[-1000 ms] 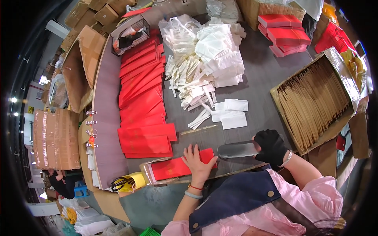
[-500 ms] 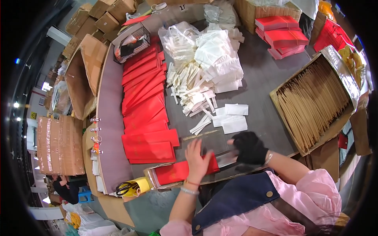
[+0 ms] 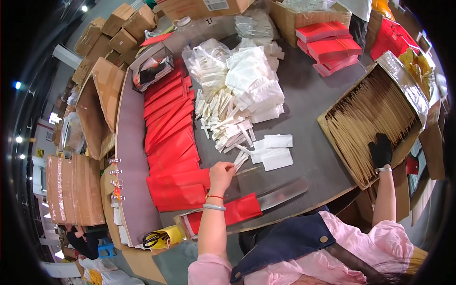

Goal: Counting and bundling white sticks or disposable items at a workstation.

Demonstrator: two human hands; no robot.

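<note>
Left hand (image 3: 221, 175) at strips (image 3: 241, 162), right hand (image 3: 381, 151) on sticks (image 3: 363, 118); box (image 3: 403, 77) angled, seemingly for reach (opening, grip of either: can't tell).

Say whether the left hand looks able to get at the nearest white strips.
Very likely yes: the left hand is right at the near end of the white strips, and nothing visible stands between them. Whether it already grips one, I cannot tell.

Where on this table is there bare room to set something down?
Free: gray tabletop between the white slips and the open carton, on the near side of the red stacks. Crowded: left side, red papers; upper middle, white heap.
</note>
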